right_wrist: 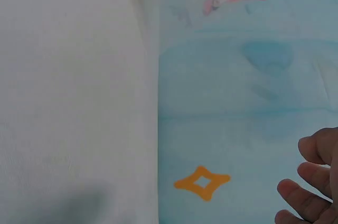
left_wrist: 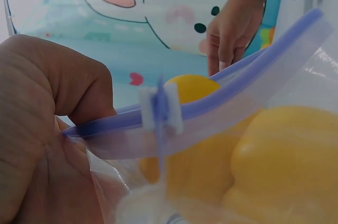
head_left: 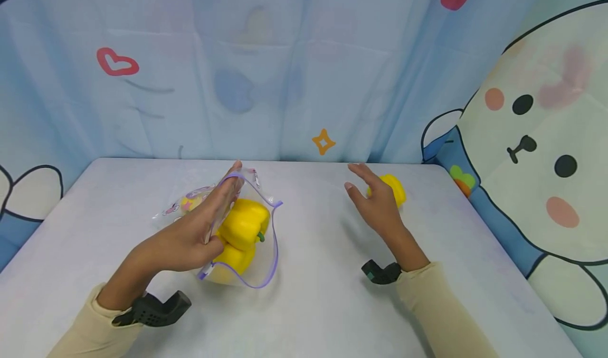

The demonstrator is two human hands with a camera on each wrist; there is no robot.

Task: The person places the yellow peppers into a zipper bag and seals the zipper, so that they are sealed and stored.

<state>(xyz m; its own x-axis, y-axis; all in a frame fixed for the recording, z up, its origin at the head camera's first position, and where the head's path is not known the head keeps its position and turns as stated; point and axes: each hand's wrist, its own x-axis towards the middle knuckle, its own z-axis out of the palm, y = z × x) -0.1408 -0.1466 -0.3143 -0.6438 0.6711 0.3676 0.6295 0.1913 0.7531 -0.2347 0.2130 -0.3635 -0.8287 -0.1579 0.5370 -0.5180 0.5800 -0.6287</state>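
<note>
My left hand (head_left: 187, 244) grips one side of a clear zip bag (head_left: 267, 273) with a purple zip rim, its mouth wide open. Two yellow bell peppers (head_left: 244, 223) are inside, one with a green stem showing. In the left wrist view, the thumb and fingers of my left hand (left_wrist: 58, 97) pinch the rim beside a white slider (left_wrist: 160, 109). Farther right, my right hand (head_left: 377, 202) hovers with relaxed fingers, holding nothing. Just behind it is another yellow object (head_left: 395, 189), partly hidden by the hand. The right wrist view catches loosely spread fingers (right_wrist: 303, 200).
Clear printed plastic (head_left: 187, 202) lies behind my left hand; whether it belongs to the same bag, I cannot tell. The white table (head_left: 323, 305) ends at a blue patterned curtain (head_left: 285, 83). Each wrist carries a dark camera (head_left: 159, 310).
</note>
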